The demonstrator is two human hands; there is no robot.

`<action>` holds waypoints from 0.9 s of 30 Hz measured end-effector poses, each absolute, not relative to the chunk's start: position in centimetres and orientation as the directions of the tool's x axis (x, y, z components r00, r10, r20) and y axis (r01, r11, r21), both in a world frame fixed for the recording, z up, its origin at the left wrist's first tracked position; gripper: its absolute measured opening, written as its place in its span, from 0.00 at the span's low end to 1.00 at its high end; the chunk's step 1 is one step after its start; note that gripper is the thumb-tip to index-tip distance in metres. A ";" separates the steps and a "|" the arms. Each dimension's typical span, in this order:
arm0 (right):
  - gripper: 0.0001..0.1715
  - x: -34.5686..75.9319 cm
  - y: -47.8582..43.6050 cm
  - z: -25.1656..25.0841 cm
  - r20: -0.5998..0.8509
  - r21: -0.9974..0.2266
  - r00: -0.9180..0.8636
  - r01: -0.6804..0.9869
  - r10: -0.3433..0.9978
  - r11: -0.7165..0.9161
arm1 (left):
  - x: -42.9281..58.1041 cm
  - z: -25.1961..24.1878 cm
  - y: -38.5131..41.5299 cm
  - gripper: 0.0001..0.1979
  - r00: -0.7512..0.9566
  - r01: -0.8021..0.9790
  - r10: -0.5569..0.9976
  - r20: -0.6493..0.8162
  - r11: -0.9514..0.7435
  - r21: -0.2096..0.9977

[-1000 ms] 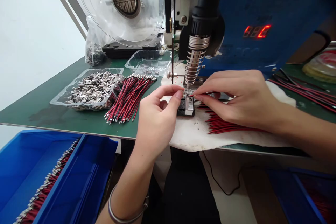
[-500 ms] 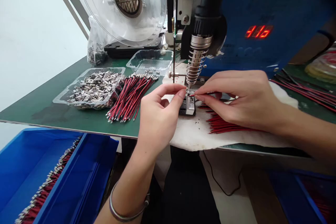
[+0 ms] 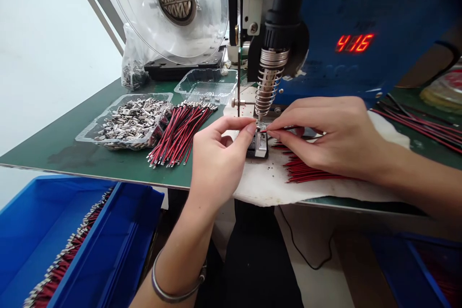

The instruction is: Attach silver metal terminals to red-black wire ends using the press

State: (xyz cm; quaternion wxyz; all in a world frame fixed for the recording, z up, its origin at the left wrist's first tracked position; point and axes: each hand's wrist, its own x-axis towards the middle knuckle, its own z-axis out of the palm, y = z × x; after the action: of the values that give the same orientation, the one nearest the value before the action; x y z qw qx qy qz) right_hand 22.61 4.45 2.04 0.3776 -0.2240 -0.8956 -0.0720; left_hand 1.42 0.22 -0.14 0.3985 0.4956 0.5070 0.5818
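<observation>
My right hand (image 3: 325,137) pinches a thin red and black wire (image 3: 288,128) between thumb and fingertips, its end pointing left to a small metal fixture (image 3: 260,144). Thumb and forefinger of my left hand (image 3: 220,156) are closed at the fixture's left side; whatever tiny part lies between them is hidden. Directly above both sets of fingertips stands a soldering iron (image 3: 267,84) wrapped in a coil spring, its tip down at the fixture. Under my right hand lies a bundle of red and black wires (image 3: 306,172) on a white cloth (image 3: 267,190).
Left on the green table (image 3: 104,166) are a clear tray (image 3: 84,135) of metal connectors and a wire pile (image 3: 182,132). Behind stand another clear tray (image 3: 205,82) and a transparent reel (image 3: 211,19). A blue machine (image 3: 335,77) bears red digits. Blue bins (image 3: 90,245) sit lower left.
Both hands keep nearly the same place and grip at the fixture. The view has shifted very slightly, and the red digits on the machine read clearly now.
</observation>
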 end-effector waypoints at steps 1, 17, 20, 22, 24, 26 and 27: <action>0.08 22.6 4.4 2.1 0.705 -0.042 -0.616 0.459 0.352 0.887 | 1.4 -0.1 0.2 0.06 -0.189 0.042 0.966 0.175 -0.170 0.984; 0.08 22.6 4.4 1.8 0.707 -0.056 -0.602 0.478 0.373 0.877 | 1.4 -0.1 0.2 0.06 -0.169 0.106 0.966 0.196 -0.180 0.978; 0.07 22.6 4.5 1.9 0.709 -0.053 -0.602 0.475 0.368 0.878 | 1.3 -0.2 0.1 0.05 -0.160 0.090 0.966 0.201 -0.189 0.978; 0.07 22.6 4.5 1.8 0.707 -0.060 -0.599 0.479 0.376 0.876 | 1.3 -0.2 0.1 0.04 -0.159 0.075 0.967 0.198 -0.188 0.979; 0.07 22.6 4.5 1.8 0.709 -0.061 -0.599 0.475 0.373 0.878 | 1.2 -0.2 0.1 0.05 -0.161 0.070 0.968 0.192 -0.183 0.981; 0.07 22.6 4.5 1.8 0.709 -0.064 -0.599 0.471 0.372 0.880 | 1.2 -0.2 0.0 0.06 -0.165 0.075 0.968 0.188 -0.177 0.981; 0.07 22.6 4.5 1.8 0.708 -0.064 -0.600 0.470 0.372 0.881 | 1.1 -0.2 0.0 0.06 -0.167 0.078 0.968 0.188 -0.177 0.981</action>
State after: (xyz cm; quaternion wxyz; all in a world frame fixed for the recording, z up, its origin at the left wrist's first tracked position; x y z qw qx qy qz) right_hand 22.63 4.52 1.83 0.3798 -0.2357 -0.8922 -0.0644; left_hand 1.12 0.00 -0.23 0.3908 0.5137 0.5089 0.5696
